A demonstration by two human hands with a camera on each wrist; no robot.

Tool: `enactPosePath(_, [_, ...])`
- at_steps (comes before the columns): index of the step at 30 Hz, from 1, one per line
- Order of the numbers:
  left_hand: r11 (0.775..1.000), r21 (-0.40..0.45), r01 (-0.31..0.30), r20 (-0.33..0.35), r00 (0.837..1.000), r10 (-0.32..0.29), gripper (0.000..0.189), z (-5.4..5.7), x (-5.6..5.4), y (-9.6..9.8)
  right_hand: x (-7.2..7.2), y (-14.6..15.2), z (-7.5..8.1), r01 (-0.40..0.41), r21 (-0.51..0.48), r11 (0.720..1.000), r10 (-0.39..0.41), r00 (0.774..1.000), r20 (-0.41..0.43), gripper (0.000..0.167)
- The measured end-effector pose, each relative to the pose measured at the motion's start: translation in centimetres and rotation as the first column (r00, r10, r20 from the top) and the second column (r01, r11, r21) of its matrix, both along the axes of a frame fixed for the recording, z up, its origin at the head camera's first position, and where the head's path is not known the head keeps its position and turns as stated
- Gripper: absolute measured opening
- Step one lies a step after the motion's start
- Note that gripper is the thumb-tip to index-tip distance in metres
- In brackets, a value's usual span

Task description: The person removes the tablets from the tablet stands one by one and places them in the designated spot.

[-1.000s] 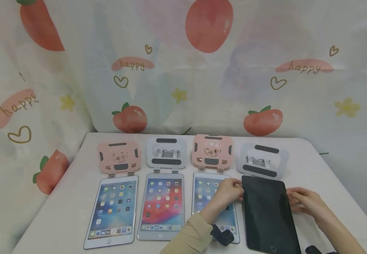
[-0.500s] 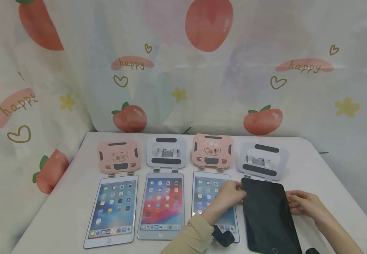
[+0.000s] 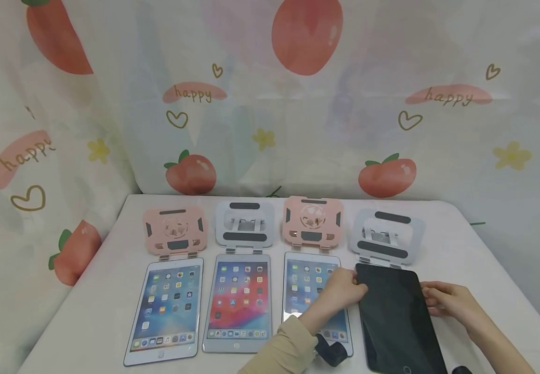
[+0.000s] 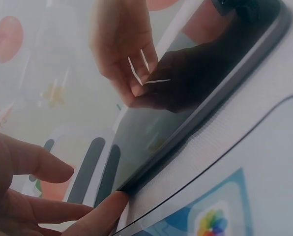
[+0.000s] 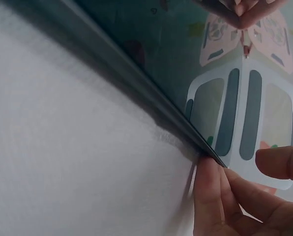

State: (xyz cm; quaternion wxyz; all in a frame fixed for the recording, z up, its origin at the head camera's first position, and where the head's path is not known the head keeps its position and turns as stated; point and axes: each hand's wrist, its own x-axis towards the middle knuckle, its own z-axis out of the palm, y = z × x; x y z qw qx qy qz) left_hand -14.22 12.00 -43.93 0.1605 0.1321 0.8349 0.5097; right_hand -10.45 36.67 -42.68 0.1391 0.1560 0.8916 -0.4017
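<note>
A black tablet point(image 3: 398, 322) with a dark screen lies at the right of the table, its far end by the pale blue stand point(image 3: 383, 251). My left hand point(image 3: 343, 292) is at its left long side, overlapping a white tablet point(image 3: 308, 278) with a lit screen. In the left wrist view, the fingers point(image 4: 100, 214) touch the black tablet's edge near a corner, and the thumb is lifted apart. My right hand point(image 3: 452, 302) is at the opposite long side; in the right wrist view its fingertips point(image 5: 209, 169) touch the edge, thumb apart.
Two more white tablets point(image 3: 164, 311) point(image 3: 237, 301) with lit screens lie to the left. Behind them stand two pink stands point(image 3: 199, 228) point(image 3: 290, 228) and another pale blue stand point(image 3: 220, 228). A fruit-print curtain point(image 3: 298, 130) hangs behind the table.
The black tablet has slid slightly toward me, away from the stand. My left hand has shifted a little nearer and to the right with it. The other tablets stay put.
</note>
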Motion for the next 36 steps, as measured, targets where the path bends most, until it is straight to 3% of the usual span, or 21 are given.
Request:
enactPosePath(4, [1.000,-0.018,0.003,0.007,1.000,-0.003,0.038,0.0,0.0,0.1,0.1,-0.1,0.1,-0.009,0.033,0.999,0.009,1.000,0.001,0.051])
enactPosePath(15, [0.999,0.010,0.042,0.003,0.999,-0.042,0.039,0.5,-0.2,0.0,0.1,0.0,0.5,-0.053,0.081,0.995,0.052,0.999,0.010,0.052])
enactPosePath(25, [0.997,-0.033,0.067,-0.032,0.997,-0.068,0.035,1.0,-1.0,-1.6,-0.9,-1.7,1.3,-0.144,0.270,0.952,0.189,0.971,-0.147,0.049])
enactPosePath(31, [0.988,-0.057,0.142,-0.061,0.987,-0.146,0.033,1.3,-1.3,-3.7,-1.2,-3.1,1.5,-0.095,0.339,0.936,0.192,0.945,-0.265,0.042])
enactPosePath(36, [0.982,-0.077,0.171,-0.102,0.979,-0.178,0.036,1.4,-1.8,-6.1,-1.3,-4.5,2.3,-0.091,0.352,0.931,0.207,0.929,-0.307,0.041])
